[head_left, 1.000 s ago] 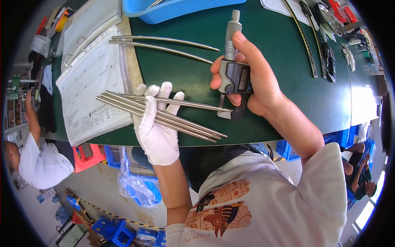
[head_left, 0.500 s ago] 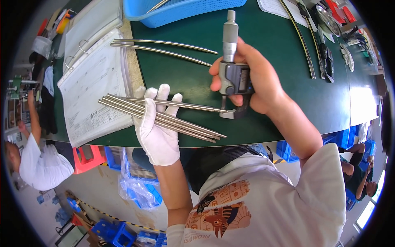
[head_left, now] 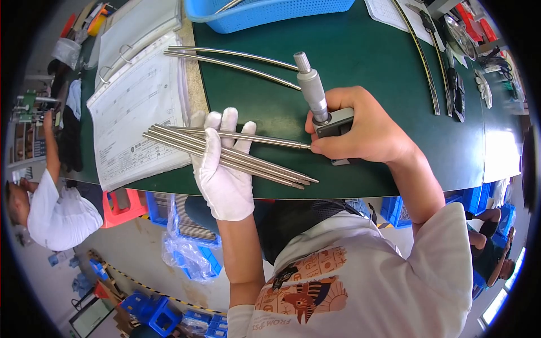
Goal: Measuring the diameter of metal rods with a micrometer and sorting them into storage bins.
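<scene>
My left hand (head_left: pixel 227 188), in a white glove, is closed around several thin steel rods (head_left: pixel 256 167) over the table's front edge. One separate rod (head_left: pixel 276 141) runs between its fingers above the bundle and points right. My bare right hand (head_left: pixel 375 129) grips a digital micrometer (head_left: pixel 311 90), its thimble tilted up to the left. The separate rod's right end reaches the micrometer beside my right thumb; fingers hide the jaws, so I cannot tell whether they touch it. Two more steel rods (head_left: pixel 242 54) lie farther back on the green table (head_left: pixel 406 146), their left ends over a binder.
An open ring binder (head_left: pixel 138 129) with drawing sheets lies at left. A blue plastic basket (head_left: pixel 276 17) stands at the back. Calipers (head_left: pixel 455 90), a steel rule (head_left: pixel 420 56) and a white glove (head_left: pixel 483 89) lie at right. Another person (head_left: pixel 59 208) sits at far left.
The micrometer has turned, so its display no longer faces me and its thimble leans left. My right hand has rotated with it. My left hand still holds the rods.
</scene>
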The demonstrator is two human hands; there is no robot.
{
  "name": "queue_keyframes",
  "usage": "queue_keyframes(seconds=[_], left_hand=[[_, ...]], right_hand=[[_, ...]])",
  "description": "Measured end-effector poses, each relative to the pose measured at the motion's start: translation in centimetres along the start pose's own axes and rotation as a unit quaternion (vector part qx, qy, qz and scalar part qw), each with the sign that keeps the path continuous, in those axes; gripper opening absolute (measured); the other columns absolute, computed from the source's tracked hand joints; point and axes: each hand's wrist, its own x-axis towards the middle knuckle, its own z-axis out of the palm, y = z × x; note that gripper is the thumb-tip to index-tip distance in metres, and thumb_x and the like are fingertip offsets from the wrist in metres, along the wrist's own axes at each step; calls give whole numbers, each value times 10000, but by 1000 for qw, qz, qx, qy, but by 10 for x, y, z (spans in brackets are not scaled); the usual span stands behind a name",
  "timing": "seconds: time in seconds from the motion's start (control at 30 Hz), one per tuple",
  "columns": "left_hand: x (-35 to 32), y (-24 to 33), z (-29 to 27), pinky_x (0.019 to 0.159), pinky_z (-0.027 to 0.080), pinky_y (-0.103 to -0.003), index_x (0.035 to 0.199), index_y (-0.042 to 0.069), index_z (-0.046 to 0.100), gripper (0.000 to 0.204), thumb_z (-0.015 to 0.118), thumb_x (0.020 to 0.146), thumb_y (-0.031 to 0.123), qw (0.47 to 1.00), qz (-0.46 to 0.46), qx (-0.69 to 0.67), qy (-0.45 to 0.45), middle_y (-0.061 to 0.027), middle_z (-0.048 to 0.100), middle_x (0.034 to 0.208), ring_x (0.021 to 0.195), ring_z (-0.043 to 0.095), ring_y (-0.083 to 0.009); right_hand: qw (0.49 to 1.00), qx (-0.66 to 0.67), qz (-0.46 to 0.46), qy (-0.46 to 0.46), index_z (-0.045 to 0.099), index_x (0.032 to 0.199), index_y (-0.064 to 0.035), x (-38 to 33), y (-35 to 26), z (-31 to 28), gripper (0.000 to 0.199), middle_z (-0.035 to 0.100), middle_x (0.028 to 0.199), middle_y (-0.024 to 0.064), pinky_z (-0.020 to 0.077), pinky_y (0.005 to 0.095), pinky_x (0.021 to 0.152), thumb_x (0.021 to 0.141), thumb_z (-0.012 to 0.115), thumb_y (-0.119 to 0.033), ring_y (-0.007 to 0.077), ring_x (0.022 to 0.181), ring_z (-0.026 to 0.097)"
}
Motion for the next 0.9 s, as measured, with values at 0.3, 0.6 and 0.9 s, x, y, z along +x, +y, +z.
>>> queue_keyframes(seconds=[0.3,0.6,0.9], left_hand=[[0,0,8,792,473,-429,1141,52,379,284,432,866,96,999,-7,46,20,-86,514,971,993,513,-258],[0,-1,3,776,486,-435,1121,38,383,275,446,858,90,999,-3,34,21,-83,512,941,971,526,-261],[-1,0,2,767,489,-434,1109,53,394,258,445,859,93,999,-7,29,15,-81,511,939,949,531,-250]], right_hand=[[990,-62,-102,73,539,772,-4,-1,3,8,197,555,654,23,429,207,560,603,639,-10,66,606,526],[931,358,19,70,535,834,19,6,6,1,636,581,673,140,364,224,384,801,259,-553,122,370,427],[920,386,-20,61,517,846,23,9,10,5,594,574,682,148,373,218,361,839,230,-498,132,357,431]])
